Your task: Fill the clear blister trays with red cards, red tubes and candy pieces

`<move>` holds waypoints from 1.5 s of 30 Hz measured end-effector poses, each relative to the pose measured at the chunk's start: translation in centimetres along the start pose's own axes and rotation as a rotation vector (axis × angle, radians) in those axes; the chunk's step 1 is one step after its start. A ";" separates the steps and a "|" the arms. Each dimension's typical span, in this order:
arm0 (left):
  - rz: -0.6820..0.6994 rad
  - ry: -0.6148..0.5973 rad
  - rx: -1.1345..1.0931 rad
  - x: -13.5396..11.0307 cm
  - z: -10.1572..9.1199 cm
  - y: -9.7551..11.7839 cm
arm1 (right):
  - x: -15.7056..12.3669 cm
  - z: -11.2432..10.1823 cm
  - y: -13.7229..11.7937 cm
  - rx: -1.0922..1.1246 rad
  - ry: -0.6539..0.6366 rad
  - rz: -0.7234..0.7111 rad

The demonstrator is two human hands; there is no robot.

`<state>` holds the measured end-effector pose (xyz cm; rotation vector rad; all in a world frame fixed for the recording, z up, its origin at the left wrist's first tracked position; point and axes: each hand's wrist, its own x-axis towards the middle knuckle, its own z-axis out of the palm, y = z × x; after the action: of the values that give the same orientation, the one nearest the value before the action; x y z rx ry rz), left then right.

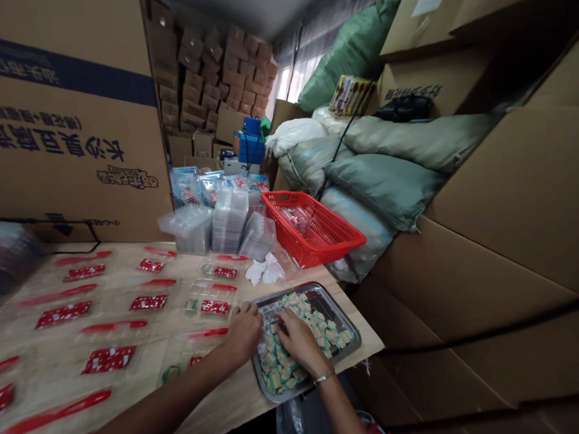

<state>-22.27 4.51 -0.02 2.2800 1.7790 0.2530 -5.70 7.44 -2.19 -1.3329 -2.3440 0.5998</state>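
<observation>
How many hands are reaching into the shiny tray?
2: the left hand at the left rim of the metal tray, and the right hand among the small wrapped cubes. No other hands show.

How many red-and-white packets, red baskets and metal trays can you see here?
Red-and-white packets: 9
Red plastic basket: 1
Metal tray: 1
Total: 11

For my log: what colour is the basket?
The basket is red, shown best in the head view.
</observation>
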 end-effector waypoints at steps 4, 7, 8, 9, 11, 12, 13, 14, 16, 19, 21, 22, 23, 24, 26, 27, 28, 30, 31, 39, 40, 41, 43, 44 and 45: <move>-0.014 -0.011 -0.049 -0.1 -0.3 -0.3 | 0.7 0.1 -0.1 -0.057 -0.031 0.038; 0.006 -0.012 -0.132 0.0 0.1 -1.1 | 1.0 0.1 0.0 -0.042 -0.041 0.029; 0.015 -0.008 -0.170 0.1 0.3 -1.5 | 1.1 0.1 0.0 -0.030 -0.043 0.019; 0.023 0.000 -0.211 0.2 0.6 -1.8 | 1.1 0.0 0.0 -0.020 -0.044 0.009; 0.021 0.019 -0.302 0.4 1.3 -2.5 | 1.0 0.0 0.0 0.001 -0.041 -0.010; 0.015 0.023 -0.350 0.6 1.8 -2.6 | 0.9 0.0 0.0 0.020 -0.036 -0.018; 0.010 0.021 -0.397 0.8 2.3 -2.7 | 0.9 0.0 0.0 0.043 -0.030 -0.025; 0.006 0.014 -0.440 1.0 2.8 -2.6 | 0.8 0.0 0.0 0.067 -0.023 -0.033; 0.006 0.001 -0.502 1.4 3.8 -2.2 | 0.7 0.1 0.1 0.106 -0.012 -0.053; 0.003 0.028 -0.512 1.5 4.7 -1.3 | 0.6 -0.1 0.1 0.127 -0.003 -0.058; 0.007 0.050 -0.483 1.3 4.6 -1.0 | 0.6 -0.4 0.1 0.154 0.004 -0.046; 0.014 0.051 -0.463 1.1 4.5 -0.9 | 0.6 -0.6 0.0 0.169 0.017 -0.039; 0.023 0.048 -0.443 1.0 4.2 -0.8 | 0.6 -0.7 0.0 0.185 0.037 -0.031; 0.035 0.040 -0.423 0.9 3.9 -0.7 | 0.6 -0.8 -0.1 0.201 0.061 -0.018; 0.065 0.020 -0.395 0.7 3.3 -0.7 | 0.7 -0.6 -0.2 0.242 0.098 0.020; 0.079 0.010 -0.386 0.5 3.0 -0.6 | 0.9 -0.4 -0.3 0.253 0.096 0.038; 0.090 0.001 -0.382 0.4 2.7 -0.6 | 1.0 0.0 -0.4 0.249 0.084 0.052; 0.095 -0.014 -0.381 0.2 2.4 -0.6 | 1.3 0.7 -0.6 0.201 0.059 0.067; 0.091 -0.017 -0.384 0.0 2.3 -0.6 | 1.3 1.1 -0.7 0.154 0.051 0.068; 0.032 0.031 -0.538 -0.1 3.2 -1.2 | 0.7 1.7 -0.8 -0.070 -0.003 0.010; 0.020 0.037 -0.575 0.0 3.3 -1.3 | 0.6 1.7 -0.7 -0.059 -0.007 -0.009; 0.003 0.046 -0.617 0.1 3.4 -1.5 | 0.5 1.6 -0.6 -0.036 -0.005 -0.025; -0.048 0.075 -0.711 0.4 3.6 -1.8 | 0.4 1.4 -0.4 0.046 0.041 -0.035; -0.087 0.096 -0.782 0.5 3.7 -1.9 | 0.4 1.3 -0.4 0.109 0.080 -0.031; -0.132 0.120 -0.866 0.6 3.8 -2.1 | 0.3 1.2 -0.4 0.189 0.119 -0.019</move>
<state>-22.98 5.30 -4.26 1.5422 1.4398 0.9359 -6.72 7.37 -2.93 -1.2255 -2.1447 0.6966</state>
